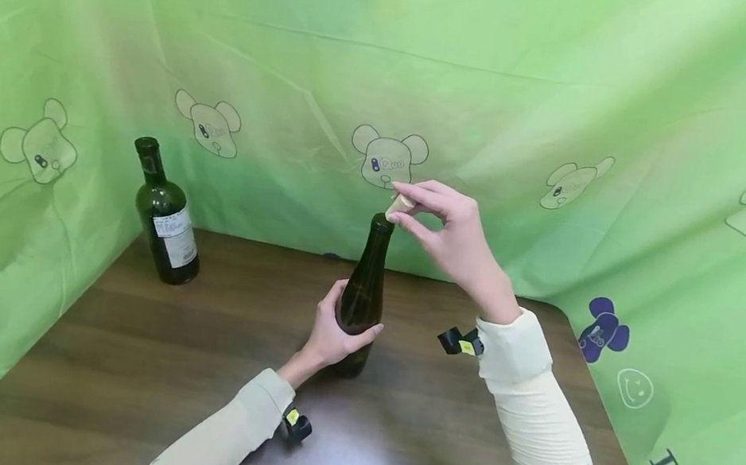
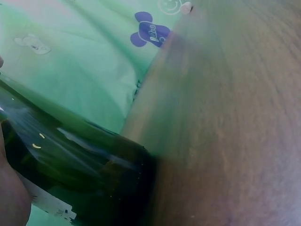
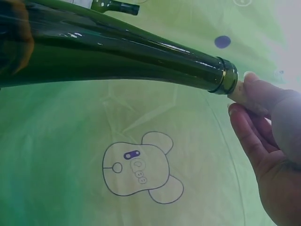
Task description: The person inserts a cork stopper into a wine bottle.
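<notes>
A tall dark green glass bottle point(image 1: 373, 269) stands on the wooden table, tilted slightly. My left hand point(image 1: 337, 336) grips its lower body, thumb on the near side. Above it, my right hand point(image 1: 453, 228) pinches a cork point(image 1: 401, 205) between thumb and fingertips. In the right wrist view the end of the cork point(image 3: 238, 93) is right at the bottle's mouth point(image 3: 229, 77). Part of a white label point(image 2: 49, 203) shows low on the bottle in the left wrist view.
A second green bottle point(image 1: 167, 226) with a white label stands at the table's back left. Green printed cloth point(image 1: 278, 90) hangs around the brown table point(image 1: 128, 373). A small pale object point(image 2: 186, 7) lies near the table edge in the left wrist view.
</notes>
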A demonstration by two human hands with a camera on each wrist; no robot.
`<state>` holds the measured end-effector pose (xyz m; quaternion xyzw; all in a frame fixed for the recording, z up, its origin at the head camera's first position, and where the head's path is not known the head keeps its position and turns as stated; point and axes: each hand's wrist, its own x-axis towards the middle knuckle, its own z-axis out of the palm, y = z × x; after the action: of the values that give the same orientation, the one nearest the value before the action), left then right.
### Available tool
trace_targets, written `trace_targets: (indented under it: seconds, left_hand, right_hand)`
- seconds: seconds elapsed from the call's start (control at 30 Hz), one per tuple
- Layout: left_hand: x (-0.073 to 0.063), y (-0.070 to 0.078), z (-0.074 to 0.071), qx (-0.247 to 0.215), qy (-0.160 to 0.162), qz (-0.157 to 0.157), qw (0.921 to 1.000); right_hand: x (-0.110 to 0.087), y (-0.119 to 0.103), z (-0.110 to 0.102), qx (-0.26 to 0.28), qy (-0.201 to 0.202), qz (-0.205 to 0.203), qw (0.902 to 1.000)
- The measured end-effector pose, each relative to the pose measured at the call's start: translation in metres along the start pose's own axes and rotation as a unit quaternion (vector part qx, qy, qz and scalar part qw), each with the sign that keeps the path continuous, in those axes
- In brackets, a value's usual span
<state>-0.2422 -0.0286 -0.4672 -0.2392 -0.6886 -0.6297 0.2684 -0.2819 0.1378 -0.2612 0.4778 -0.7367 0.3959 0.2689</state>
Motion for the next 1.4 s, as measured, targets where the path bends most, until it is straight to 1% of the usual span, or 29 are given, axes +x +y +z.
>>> trace_targets:
  seconds: [0.1,0.2,0.27,0.43,0.53,0.63,0.73,0.93,1.07,1.2,1.4]
  left_hand:
    - [0.000,0.001,0.000,0.007,-0.006,0.004,0.9999]
    - [-0.001,-0.001,0.001,0.012,-0.012,0.005,0.9998]
    - [-0.002,-0.010,0.002,0.010,-0.016,0.002,0.9998]
    - [-0.003,-0.038,0.007,0.001,-0.017,0.004,0.9998]
    - [-0.004,-0.045,0.008,-0.002,-0.016,0.006,0.9999]
    - [-0.006,-0.048,0.008,0.001,-0.014,0.007,0.9999]
    - [-0.008,-0.048,0.008,0.005,-0.010,0.011,0.9999]
    - [-0.008,-0.047,0.009,0.013,-0.003,0.003,0.9999]
    - [-0.009,-0.048,0.008,0.018,-0.001,0.006,0.9998]
    - [-0.010,-0.048,0.009,0.019,0.000,0.008,0.9998]
    - [-0.011,-0.048,0.009,0.021,-0.002,0.013,0.9997]
  right_hand:
    - [0.002,-0.003,0.000,-0.004,-0.009,0.008,0.9999]
    - [0.003,-0.005,0.001,0.000,-0.025,0.023,0.9994]
    - [0.004,-0.007,0.002,0.002,-0.032,0.030,0.9990]
    - [0.004,-0.008,0.000,-0.004,-0.038,0.035,0.9987]
    - [0.003,-0.008,-0.001,-0.010,-0.043,0.041,0.9982]
    - [0.002,-0.007,-0.001,-0.009,-0.051,0.054,0.9972]
    - [0.000,-0.008,0.001,-0.001,-0.058,0.069,0.9959]
    - [0.001,-0.008,0.002,-0.001,-0.056,0.074,0.9957]
    - [0.006,-0.007,0.001,0.001,-0.069,0.080,0.9944]
    - [0.007,-0.005,0.000,0.018,-0.076,0.091,0.9928]
    - [0.007,-0.006,-0.001,0.042,-0.070,0.111,0.9905]
